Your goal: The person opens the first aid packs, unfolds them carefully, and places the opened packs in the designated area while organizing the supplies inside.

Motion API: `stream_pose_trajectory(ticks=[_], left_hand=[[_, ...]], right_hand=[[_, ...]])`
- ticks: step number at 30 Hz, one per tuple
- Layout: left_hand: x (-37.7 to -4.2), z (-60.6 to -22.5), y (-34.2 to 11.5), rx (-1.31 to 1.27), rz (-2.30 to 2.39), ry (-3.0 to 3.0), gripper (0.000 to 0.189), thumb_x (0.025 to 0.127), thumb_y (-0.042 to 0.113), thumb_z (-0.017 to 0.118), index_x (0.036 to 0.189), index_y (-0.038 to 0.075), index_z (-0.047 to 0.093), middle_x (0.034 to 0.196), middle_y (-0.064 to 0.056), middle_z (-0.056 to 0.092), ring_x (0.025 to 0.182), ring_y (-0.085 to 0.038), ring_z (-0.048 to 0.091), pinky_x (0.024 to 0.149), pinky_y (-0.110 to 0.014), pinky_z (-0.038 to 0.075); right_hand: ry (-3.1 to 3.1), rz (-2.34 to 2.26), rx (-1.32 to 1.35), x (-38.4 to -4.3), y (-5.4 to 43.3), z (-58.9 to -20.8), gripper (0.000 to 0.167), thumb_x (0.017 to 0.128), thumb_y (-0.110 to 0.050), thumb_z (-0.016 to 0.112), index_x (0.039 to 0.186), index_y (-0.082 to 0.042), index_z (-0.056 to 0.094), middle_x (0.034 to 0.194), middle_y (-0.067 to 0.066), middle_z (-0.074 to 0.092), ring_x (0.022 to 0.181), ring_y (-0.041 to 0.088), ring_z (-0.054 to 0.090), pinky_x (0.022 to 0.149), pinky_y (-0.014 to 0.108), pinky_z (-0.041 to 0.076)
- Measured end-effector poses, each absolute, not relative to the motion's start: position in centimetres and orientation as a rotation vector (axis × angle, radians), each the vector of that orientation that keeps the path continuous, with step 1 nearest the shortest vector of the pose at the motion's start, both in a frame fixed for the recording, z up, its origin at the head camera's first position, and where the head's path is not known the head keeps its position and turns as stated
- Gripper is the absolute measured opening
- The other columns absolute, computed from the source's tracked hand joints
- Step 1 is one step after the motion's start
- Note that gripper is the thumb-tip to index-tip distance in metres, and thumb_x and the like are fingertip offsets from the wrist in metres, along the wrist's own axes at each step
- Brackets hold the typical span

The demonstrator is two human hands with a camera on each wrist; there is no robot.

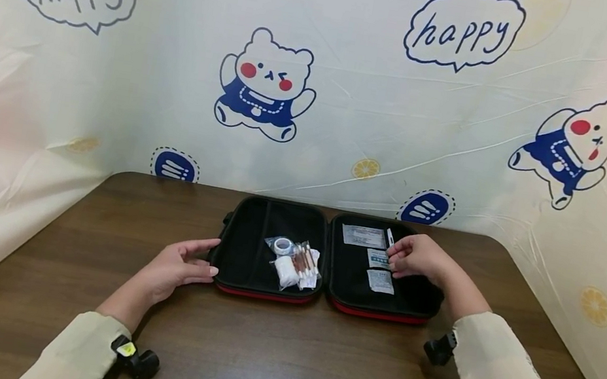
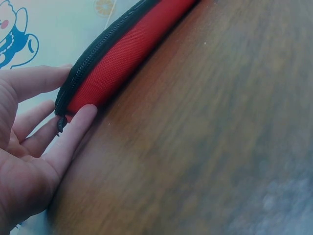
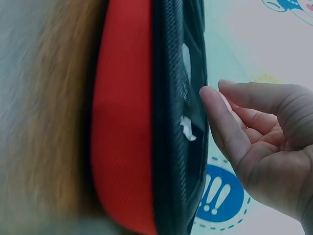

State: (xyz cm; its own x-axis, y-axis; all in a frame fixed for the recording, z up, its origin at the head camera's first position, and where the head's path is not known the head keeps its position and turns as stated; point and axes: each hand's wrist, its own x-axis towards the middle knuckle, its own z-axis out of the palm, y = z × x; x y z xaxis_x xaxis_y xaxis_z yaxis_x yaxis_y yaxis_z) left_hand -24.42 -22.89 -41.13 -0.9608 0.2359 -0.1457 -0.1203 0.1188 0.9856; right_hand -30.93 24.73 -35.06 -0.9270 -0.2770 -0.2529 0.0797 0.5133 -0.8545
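A zippered case (image 1: 270,295), red outside and black inside, lies unfolded on the table. My left hand (image 1: 180,269) touches its left edge, the thumb (image 2: 83,125) against the red side and the index finger by the zipper. Over the right half, my right hand (image 1: 418,257) hovers with bent fingers, thumb and index tips close together, nothing visible between them in the right wrist view. Beside those fingertips are a slim white stick (image 1: 390,237) and a small flat packet (image 1: 378,259). Another packet (image 1: 381,281) lies nearer me, and a wider one (image 1: 363,236) farther back.
In the case's left half sit a tape roll (image 1: 282,246) in clear wrap, a white bagged bundle (image 1: 286,271) and several cotton swabs (image 1: 305,259). The brown table (image 1: 265,356) meets a printed cloth (image 1: 349,91) behind and at both sides.
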Motion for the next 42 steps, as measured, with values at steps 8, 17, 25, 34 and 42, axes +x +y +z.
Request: stream_pose_trajectory(ticks=[8,17,25,34,42], left_hand=[[-24.5,-41.2,-22.9,0.11,1.922,2.13,0.075,0.085,0.009,0.076,0.149,0.004,0.038,0.155,-0.021,0.025,0.108,-0.023,0.061,0.088,-0.034,0.054],[-24.5,-41.4,-22.9,0.118,1.921,2.139,0.074,0.085,0.009,0.076,0.149,0.004,0.038,0.155,-0.021,0.025,0.111,-0.026,0.058,0.088,-0.035,0.054],[-24.4,-41.3,-22.9,0.118,1.92,2.139,0.074,0.085,0.009,0.076,0.149,0.003,0.038,0.154,-0.021,0.025,0.11,-0.026,0.059,0.088,-0.035,0.054],[-24.5,-41.5,-22.9,0.11,1.927,2.131,0.074,0.085,0.009,0.076,0.148,0.003,0.038,0.154,-0.021,0.026,0.106,-0.023,0.061,0.088,-0.035,0.055],[-24.5,-41.3,-22.9,0.109,1.933,2.114,0.075,0.085,0.007,0.075,0.149,0.003,0.037,0.153,-0.022,0.026,0.103,-0.022,0.063,0.087,-0.035,0.055]], right_hand=[[2.402,-1.382,-0.275,-31.3,22.6,-34.3,0.033,0.084,0.013,0.065,0.115,0.019,0.055,0.088,0.018,0.063,0.073,0.017,0.064,0.078,0.044,0.058],[2.422,-1.292,-0.352,-31.7,19.2,-33.5,0.032,0.085,0.008,0.067,0.116,0.014,0.059,0.089,0.014,0.065,0.078,0.021,0.066,0.079,0.044,0.058],[2.388,-1.258,-0.353,-32.7,16.5,-33.1,0.033,0.086,0.008,0.067,0.118,0.011,0.061,0.094,0.015,0.066,0.084,0.021,0.065,0.077,0.037,0.059],[2.363,-1.202,-0.396,-33.8,14.2,-33.2,0.032,0.086,0.007,0.068,0.117,0.009,0.062,0.097,0.014,0.065,0.084,0.021,0.065,0.078,0.037,0.058],[2.35,-1.095,-0.498,-34.6,12.5,-33.5,0.033,0.084,0.01,0.068,0.117,0.011,0.062,0.109,0.023,0.065,0.086,0.022,0.067,0.076,0.035,0.058]])
